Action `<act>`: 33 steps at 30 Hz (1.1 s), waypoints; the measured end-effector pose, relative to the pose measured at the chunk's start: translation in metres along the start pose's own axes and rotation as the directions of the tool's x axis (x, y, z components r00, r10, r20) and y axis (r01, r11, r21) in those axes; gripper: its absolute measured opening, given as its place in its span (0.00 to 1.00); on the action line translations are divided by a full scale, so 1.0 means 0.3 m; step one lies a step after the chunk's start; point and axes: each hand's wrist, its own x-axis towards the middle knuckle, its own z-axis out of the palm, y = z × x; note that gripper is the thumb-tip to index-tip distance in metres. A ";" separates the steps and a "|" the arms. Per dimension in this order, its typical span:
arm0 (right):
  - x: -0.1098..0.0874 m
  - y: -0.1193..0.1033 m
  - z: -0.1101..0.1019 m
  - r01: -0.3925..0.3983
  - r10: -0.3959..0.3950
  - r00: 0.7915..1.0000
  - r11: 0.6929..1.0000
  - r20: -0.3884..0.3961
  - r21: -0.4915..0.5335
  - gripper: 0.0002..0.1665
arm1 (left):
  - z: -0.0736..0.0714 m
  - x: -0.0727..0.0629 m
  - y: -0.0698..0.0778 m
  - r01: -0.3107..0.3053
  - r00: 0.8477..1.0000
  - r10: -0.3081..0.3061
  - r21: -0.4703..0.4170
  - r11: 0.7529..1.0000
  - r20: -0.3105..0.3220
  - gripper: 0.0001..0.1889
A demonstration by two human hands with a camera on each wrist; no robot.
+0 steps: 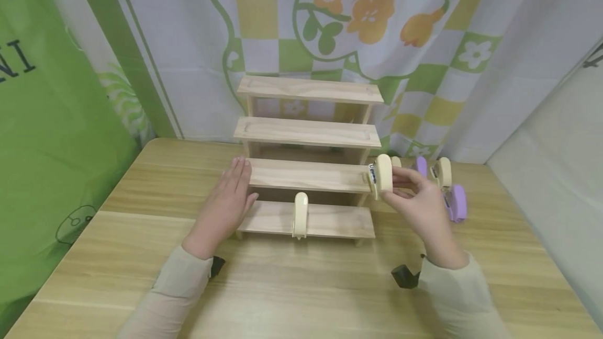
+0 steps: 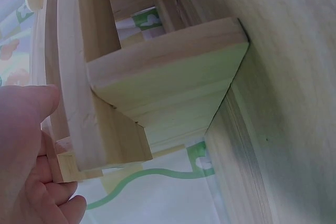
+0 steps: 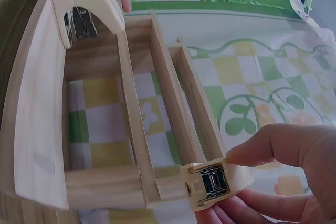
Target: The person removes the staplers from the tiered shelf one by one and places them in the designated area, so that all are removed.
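Observation:
A cream-yellow stapler (image 1: 384,172) is pinched between the thumb and fingers of my right hand (image 1: 421,205), at the right end of the second-lowest step of a wooden stepped shelf (image 1: 311,174). The right wrist view shows the metal spring part of this held stapler (image 3: 223,182). My left hand (image 1: 223,200) rests against the shelf's left end, its fingers straight and together in the head view and the thumb apart. Another cream stapler (image 1: 300,214) stands at the middle of the lowest step, its front end at the step's edge.
To the right of the shelf, a purple stapler (image 1: 457,203), a cream stapler (image 1: 443,172) and another purple one (image 1: 421,165) stand on the wooden table (image 1: 301,286); a further cream piece is partly hidden behind my right hand. A patterned curtain (image 1: 256,20) hangs behind.

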 end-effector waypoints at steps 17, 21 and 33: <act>0.033 0.100 -0.075 -0.143 0.146 0.989 0.979 0.007 -0.145 0.37 | -0.003 -0.006 0.004 0.006 1.000 -0.006 -0.004 1.000 0.003 0.38; 0.047 0.128 -0.079 -0.138 0.146 0.989 0.972 0.030 -0.191 0.37 | -0.006 -0.006 0.004 0.006 1.000 -0.006 0.003 1.000 0.003 0.38; 0.079 0.213 -0.098 -0.200 0.248 0.961 0.930 0.125 -0.308 0.39 | -0.003 -0.003 0.003 -0.004 1.000 0.004 0.006 1.000 -0.004 0.38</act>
